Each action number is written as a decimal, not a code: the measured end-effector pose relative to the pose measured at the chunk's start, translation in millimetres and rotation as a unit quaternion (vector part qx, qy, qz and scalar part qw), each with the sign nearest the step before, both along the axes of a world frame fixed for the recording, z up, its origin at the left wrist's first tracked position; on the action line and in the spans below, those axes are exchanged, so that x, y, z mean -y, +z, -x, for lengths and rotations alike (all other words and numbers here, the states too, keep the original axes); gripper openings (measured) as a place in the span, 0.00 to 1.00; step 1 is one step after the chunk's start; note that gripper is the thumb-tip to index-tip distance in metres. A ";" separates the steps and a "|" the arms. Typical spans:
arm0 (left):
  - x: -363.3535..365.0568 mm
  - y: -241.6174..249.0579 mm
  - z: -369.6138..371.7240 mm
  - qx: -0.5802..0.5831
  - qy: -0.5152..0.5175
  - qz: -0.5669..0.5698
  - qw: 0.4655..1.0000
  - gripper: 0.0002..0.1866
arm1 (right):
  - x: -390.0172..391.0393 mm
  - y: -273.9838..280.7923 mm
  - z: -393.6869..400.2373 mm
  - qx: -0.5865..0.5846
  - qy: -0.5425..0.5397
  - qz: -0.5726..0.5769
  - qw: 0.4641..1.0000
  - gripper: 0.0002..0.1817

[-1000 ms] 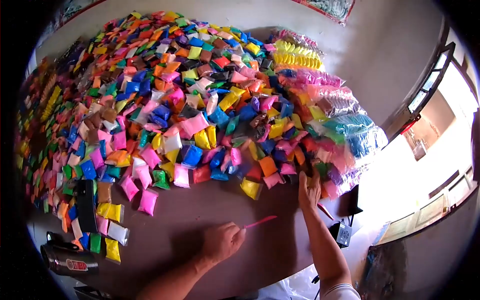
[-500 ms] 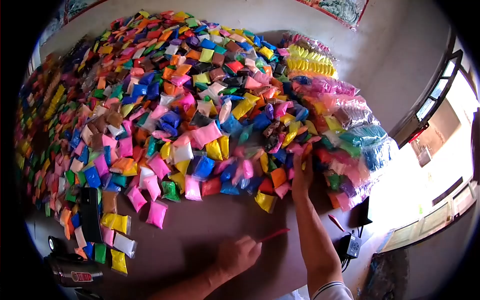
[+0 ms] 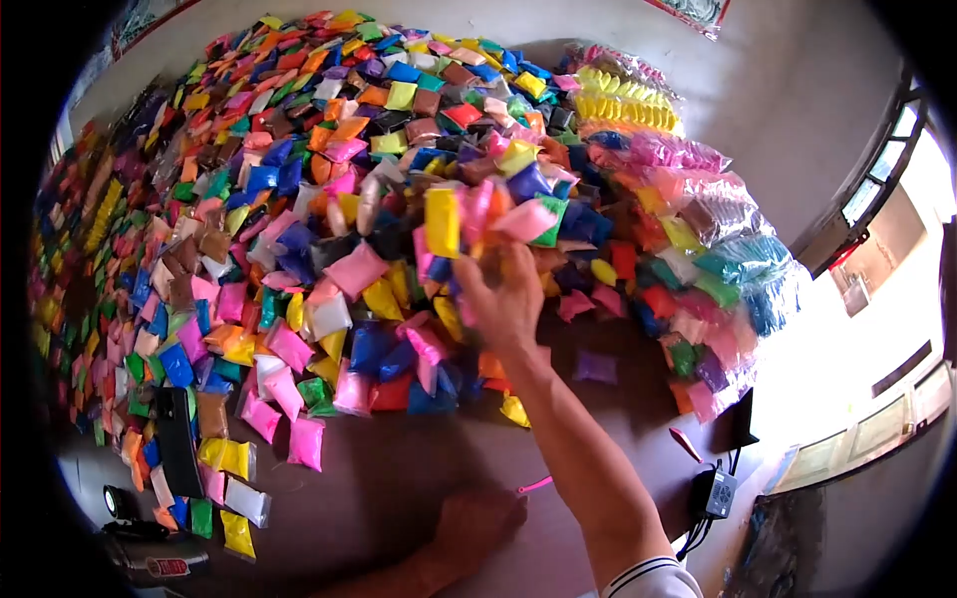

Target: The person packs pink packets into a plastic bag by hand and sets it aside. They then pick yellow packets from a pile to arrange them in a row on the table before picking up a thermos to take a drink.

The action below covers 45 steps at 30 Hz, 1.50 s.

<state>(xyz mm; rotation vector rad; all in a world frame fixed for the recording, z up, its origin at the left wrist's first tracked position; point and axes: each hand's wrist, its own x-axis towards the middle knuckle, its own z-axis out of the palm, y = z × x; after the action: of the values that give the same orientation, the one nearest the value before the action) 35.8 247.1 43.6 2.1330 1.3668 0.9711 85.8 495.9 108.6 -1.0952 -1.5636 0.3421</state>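
My right hand point(image 3: 506, 299) reaches into the front middle of a big heap of small coloured plastic packets point(image 3: 289, 344). Its thumb stands apart from the fingers, which are blurred and partly hidden. Right beyond it are a yellow packet point(image 3: 442, 224), a pink packet point(image 3: 526, 220) and a green packet point(image 3: 550, 221), bunched and smeared by motion. My left hand point(image 3: 483, 523) is closed low over the brown table, in shadow, with a thin pink stick point(image 3: 535, 485) poking out from it toward the right. What the stick's other end looks like is hidden.
Larger clear bags of packets point(image 3: 743, 259) are stacked at the right. A purple packet point(image 3: 596, 367) lies alone on the table point(image 3: 399, 458). A black phone point(image 3: 177, 442) rests at the left, a dark flask point(image 3: 155, 558) below it. A small black box with cables point(image 3: 716, 491) sits at the right edge.
My right hand has moved left and farther into the heap, shifting packets with it and baring table where they lay. My left hand has dropped slightly, still with the pink stick.
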 end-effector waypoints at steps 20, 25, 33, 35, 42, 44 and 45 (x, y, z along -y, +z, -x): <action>-1.4 -2.5 1.2 0.058 0.032 0.004 0.998 0.14 | -74.6 4.5 -157.4 0.000 -0.144 0.059 0.988 0.27; -4.6 -6.3 2.1 0.072 0.036 -0.049 0.996 0.15 | -120.1 -69.1 -212.7 0.112 -0.163 0.005 0.980 0.38; -2.4 -3.6 4.9 0.030 0.019 0.050 0.998 0.13 | -132.6 -28.1 -211.8 0.010 -0.046 0.222 0.974 0.38; -4.3 -2.8 4.5 0.039 0.017 0.052 0.998 0.14 | -130.0 -32.8 -205.2 0.144 -0.104 0.165 0.970 0.36; -1.4 -3.5 5.6 0.050 0.012 0.046 0.998 0.13 | -137.6 -60.3 -208.4 -0.090 0.038 0.177 0.979 0.27; -0.1 -2.7 0.7 0.043 0.017 0.043 0.998 0.12 | -126.2 -41.0 -196.6 -0.204 0.101 0.204 0.952 0.23; 0.1 -1.8 0.0 0.042 0.020 0.043 0.998 0.13 | -118.6 -31.4 -186.1 -0.317 0.161 0.225 0.907 0.18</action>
<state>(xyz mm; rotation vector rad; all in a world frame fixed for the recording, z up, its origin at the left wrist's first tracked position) 35.8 247.0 41.7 1.9865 1.3892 0.9892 271.9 614.5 77.2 -0.9205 -1.0823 1.2076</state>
